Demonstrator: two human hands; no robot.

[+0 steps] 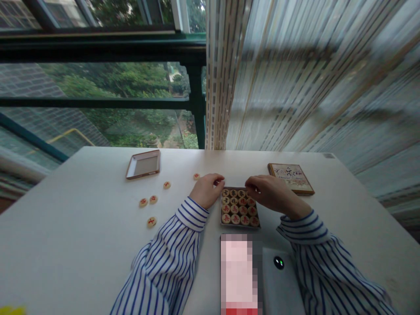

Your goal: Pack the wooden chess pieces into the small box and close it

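A shallow box (240,227) of round Chinese chess pieces, with rows of black and red characters, lies in front of me on the white table. My left hand (207,190) is at its far left corner, fingers curled and thumb close to the fingertips. Whatever these fingers may hold is too small to make out. Over the far right corner, my right hand (274,196) has its fingers bent together in a pinch, partly covering a corner piece. Its fingertips hide what is between them. Loose pieces lie to the left, including one red-marked piece (151,222).
An open, empty-looking box lid (143,165) rests at the back left. A printed box cover (291,178) lies beyond my right hand. Near me are a pixelated phone-like item (239,271) and a grey device (281,284). Window and curtain stand behind the table (88,245).
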